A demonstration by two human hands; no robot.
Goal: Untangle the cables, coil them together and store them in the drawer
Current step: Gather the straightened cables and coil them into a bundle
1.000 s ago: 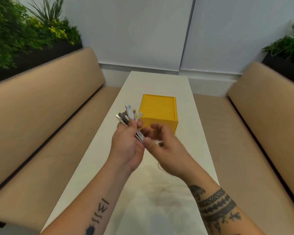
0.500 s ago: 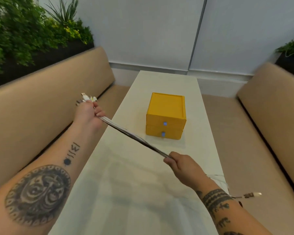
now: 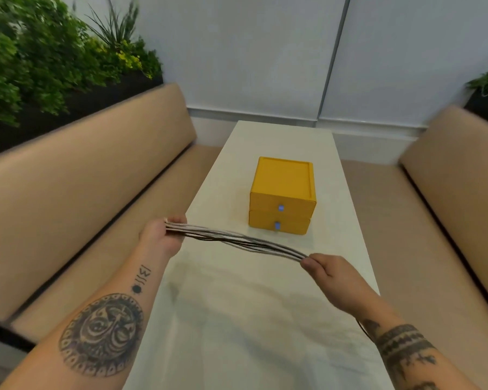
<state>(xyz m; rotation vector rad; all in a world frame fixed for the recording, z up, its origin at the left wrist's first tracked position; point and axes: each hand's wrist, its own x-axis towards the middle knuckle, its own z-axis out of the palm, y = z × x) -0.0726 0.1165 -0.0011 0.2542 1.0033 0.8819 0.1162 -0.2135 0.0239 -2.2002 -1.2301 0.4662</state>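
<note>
A bundle of several white and dark cables (image 3: 237,241) stretches straight between my two hands above the white table (image 3: 237,319). My left hand (image 3: 160,237) grips one end at the table's left edge; the plugs are hidden in the fist. My right hand (image 3: 326,270) pinches the bundle further along, at the right side of the table, and a loose cable strand trails down beside my right forearm. The yellow box (image 3: 282,194) with two shut drawers, each with a small blue knob, stands beyond the cables at the table's middle.
Beige upholstered benches (image 3: 77,198) flank the long narrow table on both sides. Green plants in dark planters (image 3: 48,60) stand behind the left bench and at the far right. A white wall closes the far end.
My hands first pulled apart, sliding the bundle straight. Since half a second ago my left hand has come down and inward, and the cable stretch hangs lower and flatter.
</note>
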